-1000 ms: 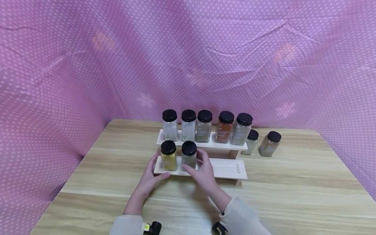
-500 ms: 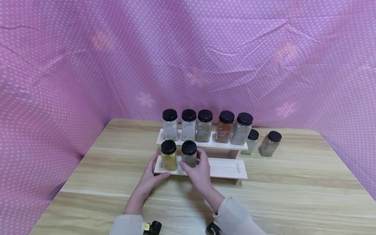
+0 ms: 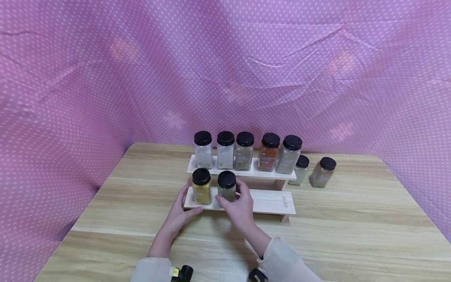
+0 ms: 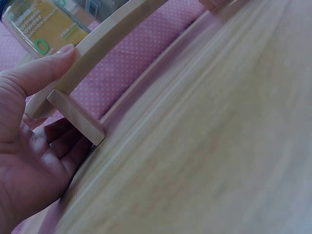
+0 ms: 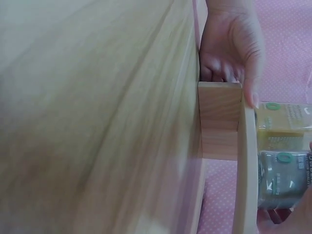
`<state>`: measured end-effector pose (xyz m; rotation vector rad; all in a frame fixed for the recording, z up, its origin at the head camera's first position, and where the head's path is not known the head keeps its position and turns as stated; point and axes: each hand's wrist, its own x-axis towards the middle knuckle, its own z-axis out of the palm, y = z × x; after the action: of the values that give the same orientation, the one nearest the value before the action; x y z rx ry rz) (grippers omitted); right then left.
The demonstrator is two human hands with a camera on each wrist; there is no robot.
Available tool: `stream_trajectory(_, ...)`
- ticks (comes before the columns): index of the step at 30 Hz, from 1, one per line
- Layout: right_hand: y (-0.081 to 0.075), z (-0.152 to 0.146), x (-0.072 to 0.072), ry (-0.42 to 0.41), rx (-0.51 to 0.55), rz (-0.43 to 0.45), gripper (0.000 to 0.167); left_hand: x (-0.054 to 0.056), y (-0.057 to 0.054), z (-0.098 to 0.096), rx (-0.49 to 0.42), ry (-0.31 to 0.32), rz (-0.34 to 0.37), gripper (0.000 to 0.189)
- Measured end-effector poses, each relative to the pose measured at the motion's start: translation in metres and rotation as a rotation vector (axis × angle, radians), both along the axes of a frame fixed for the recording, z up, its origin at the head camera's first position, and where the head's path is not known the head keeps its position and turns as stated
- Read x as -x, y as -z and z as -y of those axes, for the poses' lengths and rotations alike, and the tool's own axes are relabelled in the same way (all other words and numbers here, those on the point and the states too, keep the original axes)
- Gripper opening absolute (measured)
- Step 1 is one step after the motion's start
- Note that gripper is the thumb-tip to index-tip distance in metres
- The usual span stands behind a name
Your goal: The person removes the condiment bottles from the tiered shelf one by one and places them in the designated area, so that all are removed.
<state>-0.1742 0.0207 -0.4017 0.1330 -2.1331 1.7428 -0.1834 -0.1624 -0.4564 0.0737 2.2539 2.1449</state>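
In the head view, my left hand [image 3: 175, 215] grips the left end of a two-tier wooden spice rack [image 3: 269, 201]. The left wrist view has its thumb [image 4: 51, 70] on the lower shelf's front edge, with the other fingers behind the support leg [image 4: 78, 116]. My right hand [image 3: 242, 209] holds a black-lidded spice jar of greyish powder [image 3: 226, 191], thumb at the front and fingers round its right side. This jar stands close over the lower shelf, right of a jar of yellow powder [image 3: 202, 193]. Part of the right hand shows at the right wrist view's corner.
On the upper shelf stands a row of several black-lidded jars, among them a reddish-brown one [image 3: 269, 158]. Behind the rack's right end are a pale green jar [image 3: 300, 172] and a brownish jar [image 3: 321, 176] on the wooden table [image 3: 352, 227]. Pink dotted cloth [image 3: 225, 70] hangs behind.
My right hand has shifted slightly left, its thumb further across the jar's front. The greyish jar has come slightly towards me. My left hand stays in place on the rack.
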Motion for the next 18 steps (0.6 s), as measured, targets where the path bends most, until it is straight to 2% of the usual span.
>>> stream_trajectory(1, 0.005, -0.001, 0.002, -0.002, -0.013, -0.012, 0.052, 0.000, 0.000, 0.000, 0.007, -0.003, 0.001, 0.092)
stream_trajectory(4, 0.003, -0.005, -0.001, -0.011, -0.018, -0.012, 0.051, 0.001, 0.000, 0.000, 0.016, -0.007, 0.006, 0.092)
stream_trajectory(12, -0.007, -0.019, -0.014, -0.084, 0.010, 0.074, 0.053, 0.001, 0.001, 0.001, 0.014, -0.009, 0.011, 0.093)
stream_trajectory(18, -0.010, -0.029, -0.022, -0.106, 0.049, 0.104, 0.055, 0.002, 0.001, 0.001, 0.023, -0.001, 0.011, 0.093)
